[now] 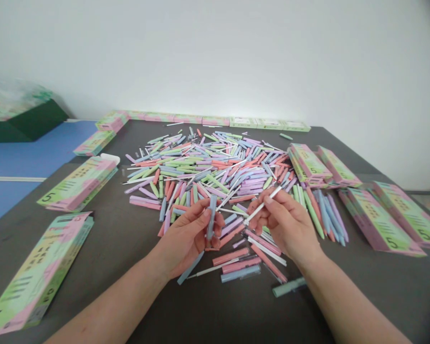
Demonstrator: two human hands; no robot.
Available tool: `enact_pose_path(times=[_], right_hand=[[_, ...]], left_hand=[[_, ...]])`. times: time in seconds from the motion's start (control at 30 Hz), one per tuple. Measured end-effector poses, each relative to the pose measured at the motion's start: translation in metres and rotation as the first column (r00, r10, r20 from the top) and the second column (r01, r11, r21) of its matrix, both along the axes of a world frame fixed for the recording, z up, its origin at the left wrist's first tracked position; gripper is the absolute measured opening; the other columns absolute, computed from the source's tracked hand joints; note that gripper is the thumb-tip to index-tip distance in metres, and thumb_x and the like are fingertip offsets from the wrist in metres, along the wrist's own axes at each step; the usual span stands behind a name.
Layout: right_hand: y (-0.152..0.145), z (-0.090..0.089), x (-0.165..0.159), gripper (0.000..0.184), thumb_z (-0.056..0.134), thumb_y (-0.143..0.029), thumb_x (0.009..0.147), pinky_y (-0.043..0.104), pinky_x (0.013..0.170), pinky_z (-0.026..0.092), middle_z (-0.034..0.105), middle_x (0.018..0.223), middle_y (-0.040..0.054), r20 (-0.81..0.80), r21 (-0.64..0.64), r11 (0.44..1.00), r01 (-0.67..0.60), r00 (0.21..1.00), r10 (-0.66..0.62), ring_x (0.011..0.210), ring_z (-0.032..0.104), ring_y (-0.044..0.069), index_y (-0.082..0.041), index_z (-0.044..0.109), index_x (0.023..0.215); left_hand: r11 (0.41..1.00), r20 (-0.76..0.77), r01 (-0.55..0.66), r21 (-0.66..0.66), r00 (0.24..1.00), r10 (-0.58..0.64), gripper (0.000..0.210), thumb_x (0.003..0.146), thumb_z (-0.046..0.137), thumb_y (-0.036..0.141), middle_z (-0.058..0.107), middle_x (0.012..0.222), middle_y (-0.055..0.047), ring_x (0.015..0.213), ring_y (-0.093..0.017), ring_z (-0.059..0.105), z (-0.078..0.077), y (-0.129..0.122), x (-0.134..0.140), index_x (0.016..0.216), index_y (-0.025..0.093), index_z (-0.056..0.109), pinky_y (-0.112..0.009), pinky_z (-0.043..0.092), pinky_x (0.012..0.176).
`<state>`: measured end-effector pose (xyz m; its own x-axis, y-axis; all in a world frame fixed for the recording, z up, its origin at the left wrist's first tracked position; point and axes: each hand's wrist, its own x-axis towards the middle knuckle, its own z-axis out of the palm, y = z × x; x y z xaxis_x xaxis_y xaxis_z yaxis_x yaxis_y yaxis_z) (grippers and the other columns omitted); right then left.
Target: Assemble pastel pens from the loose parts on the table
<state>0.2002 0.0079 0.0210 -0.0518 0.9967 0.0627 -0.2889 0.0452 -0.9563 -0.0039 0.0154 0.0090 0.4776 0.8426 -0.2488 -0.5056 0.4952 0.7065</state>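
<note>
My left hand point(181, 236) pinches a blue-grey pen barrel point(211, 217) upright between thumb and fingers. In my right hand point(290, 222), the thumb and fingers close on a thin white pen refill point(262, 206), tilted with its lower end pointing toward the left hand. The two pieces are apart. Under and beyond both hands spreads a large heap of pen parts point(186, 165) in green, blue, purple and coral, mixed with white refills. Just below the hands lie a pink barrel point(241, 265) and a blue one with a clear end point(240, 274).
Printed pen boxes line the dark table point(215, 315): an open-flapped box point(80, 184) and another box point(43, 272) at left, several stacked boxes point(383, 217) at right, a row point(215, 120) along the wall. Finished-looking pens point(331, 217) lie right. A dark green bin point(25, 122) stands far left.
</note>
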Motion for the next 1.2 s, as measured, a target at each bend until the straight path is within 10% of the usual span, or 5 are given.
enact_pose_path(times=[0.6, 0.93, 1.2], right_hand=[[-0.008, 0.000, -0.006, 0.028, 0.062, -0.026, 0.091, 0.023, 0.051, 0.054, 0.070, 0.079, -0.0007, 0.017, 0.177, 0.984, -0.019, 1.000, 0.016, 0.059, 0.067, 0.013, -0.026, 0.053, 0.117], [-0.012, 0.001, -0.008, 0.014, 0.051, -0.023, 0.098, 0.022, 0.053, 0.054, 0.069, 0.083, 0.0009, -0.037, 0.200, 0.975, -0.098, 0.994, 0.107, 0.062, 0.067, 0.011, -0.025, 0.057, 0.110], [-0.008, 0.007, -0.005, 0.010, 0.056, -0.024, 0.094, 0.019, 0.053, 0.053, 0.069, 0.088, 0.0032, -0.153, 0.183, 0.979, 0.093, 0.986, -0.065, 0.068, 0.068, 0.011, -0.020, 0.064, 0.093]], left_hand=[[0.999, -0.014, 0.045, 0.028, 0.999, -0.045, 0.013, 0.093, 0.055, 0.025, 0.063, 0.083, -0.002, 0.061, -0.011, 0.057, 0.002, -0.003, 0.001, 0.104, 0.022, 0.062, -0.019, 0.049, 0.045], [0.995, -0.106, 0.077, 0.058, 0.992, -0.071, 0.019, 0.087, 0.066, 0.030, 0.060, 0.071, 0.000, 0.053, -0.007, 0.049, -0.003, -0.004, -0.002, 0.104, 0.021, 0.067, -0.013, 0.034, 0.039], [0.990, -0.197, 0.110, 0.089, 0.976, -0.091, 0.032, 0.075, 0.078, 0.037, 0.065, 0.070, -0.001, 0.048, -0.004, 0.045, -0.002, -0.008, 0.000, 0.102, 0.021, 0.072, -0.014, 0.025, 0.039]])
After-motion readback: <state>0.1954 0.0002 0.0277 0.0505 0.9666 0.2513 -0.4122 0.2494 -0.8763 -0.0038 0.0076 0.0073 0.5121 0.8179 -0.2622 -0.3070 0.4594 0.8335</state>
